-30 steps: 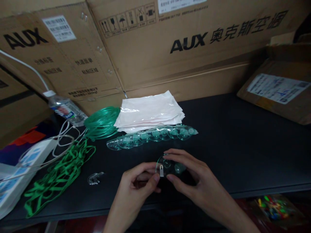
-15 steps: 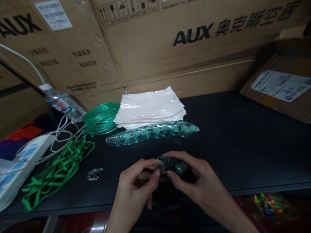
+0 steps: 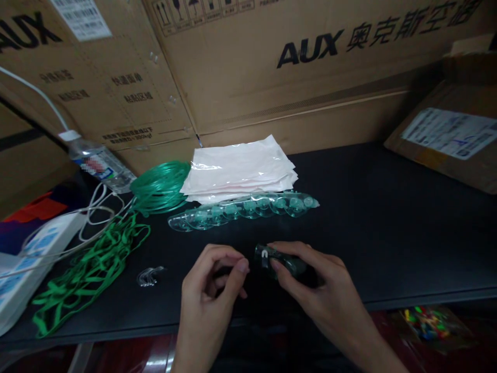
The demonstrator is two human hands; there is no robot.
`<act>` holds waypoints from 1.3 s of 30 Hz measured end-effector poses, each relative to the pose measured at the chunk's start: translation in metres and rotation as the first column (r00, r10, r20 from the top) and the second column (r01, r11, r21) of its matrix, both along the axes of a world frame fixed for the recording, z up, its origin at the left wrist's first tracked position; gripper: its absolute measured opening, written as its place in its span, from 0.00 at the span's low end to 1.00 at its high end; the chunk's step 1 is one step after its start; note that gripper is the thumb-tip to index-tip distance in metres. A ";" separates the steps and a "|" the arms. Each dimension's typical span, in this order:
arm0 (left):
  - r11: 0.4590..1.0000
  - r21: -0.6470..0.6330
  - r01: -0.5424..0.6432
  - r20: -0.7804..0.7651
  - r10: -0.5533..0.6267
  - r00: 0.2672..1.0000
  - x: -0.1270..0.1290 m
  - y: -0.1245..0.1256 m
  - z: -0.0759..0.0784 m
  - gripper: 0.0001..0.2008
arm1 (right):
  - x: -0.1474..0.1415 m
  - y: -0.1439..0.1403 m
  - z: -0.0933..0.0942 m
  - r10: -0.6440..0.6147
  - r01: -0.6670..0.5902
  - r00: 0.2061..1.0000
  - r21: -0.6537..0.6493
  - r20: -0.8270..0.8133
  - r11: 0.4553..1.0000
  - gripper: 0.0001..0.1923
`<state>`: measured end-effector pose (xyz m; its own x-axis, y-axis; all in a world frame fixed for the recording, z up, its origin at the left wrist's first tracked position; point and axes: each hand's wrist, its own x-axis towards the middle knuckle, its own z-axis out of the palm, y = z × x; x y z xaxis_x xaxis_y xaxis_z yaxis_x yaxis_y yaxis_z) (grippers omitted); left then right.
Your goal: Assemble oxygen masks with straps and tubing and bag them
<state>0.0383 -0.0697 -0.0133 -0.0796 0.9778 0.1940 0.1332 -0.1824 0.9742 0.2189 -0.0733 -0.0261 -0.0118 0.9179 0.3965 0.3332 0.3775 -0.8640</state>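
I see a clear green-tinted mask [image 3: 281, 260], bright green straps [image 3: 89, 272], white pouches [image 3: 238, 168], black bench [image 3: 388, 233], brown cartons [image 3: 272, 77].

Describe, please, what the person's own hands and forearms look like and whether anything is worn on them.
Both hands are bare: the left hand and the right hand show no gloves, and I can see no rings, watch or bracelet. The forearms are uncovered down to the picture's lower edge, with no sleeve in view. Fingernails look short and plain.

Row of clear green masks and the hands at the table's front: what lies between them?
In the head view, only bare black table separates the row of masks from the left hand and the right hand, which holds a single mask.
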 end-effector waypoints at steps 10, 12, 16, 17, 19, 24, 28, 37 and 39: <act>0.989 0.015 0.149 -0.187 -0.143 0.972 -0.003 -0.002 -0.006 0.05 | -0.001 0.000 -0.005 0.005 -0.008 0.999 0.078 0.031 0.997 0.14; 0.987 0.026 0.156 -0.198 -0.148 0.969 -0.003 -0.001 -0.006 0.05 | -0.002 0.000 -0.004 0.005 -0.009 0.999 0.091 0.043 0.996 0.13; 0.988 0.022 0.155 -0.200 -0.147 0.969 -0.003 0.000 -0.005 0.05 | -0.003 -0.001 -0.002 -0.005 -0.002 0.997 0.093 0.071 0.996 0.11; 0.987 0.018 0.161 -0.208 -0.154 0.966 -0.003 0.000 -0.005 0.05 | -0.003 -0.001 -0.002 -0.008 0.001 0.997 0.092 0.076 0.996 0.11; 0.985 0.014 0.172 -0.221 -0.164 0.961 -0.003 0.000 -0.005 0.05 | -0.003 0.000 -0.002 -0.015 0.008 0.996 0.087 0.084 0.996 0.12; 0.987 0.011 0.158 -0.235 -0.151 0.960 -0.001 0.001 -0.003 0.05 | -0.003 0.001 -0.005 -0.001 -0.005 0.998 0.082 0.069 0.997 0.17; 0.987 -0.045 0.153 -0.211 -0.160 0.964 0.004 0.003 -0.004 0.05 | -0.004 0.001 -0.005 0.011 -0.017 0.999 0.125 0.046 0.992 0.19; 0.986 -0.111 0.124 -0.077 -0.133 0.988 0.014 -0.001 -0.004 0.06 | -0.002 0.000 -0.002 -0.034 0.024 0.998 0.186 0.051 0.982 0.20; 0.986 -0.123 0.112 -0.063 -0.121 0.991 0.014 -0.001 -0.003 0.06 | -0.003 0.001 -0.001 -0.036 0.026 0.998 0.181 0.052 0.983 0.19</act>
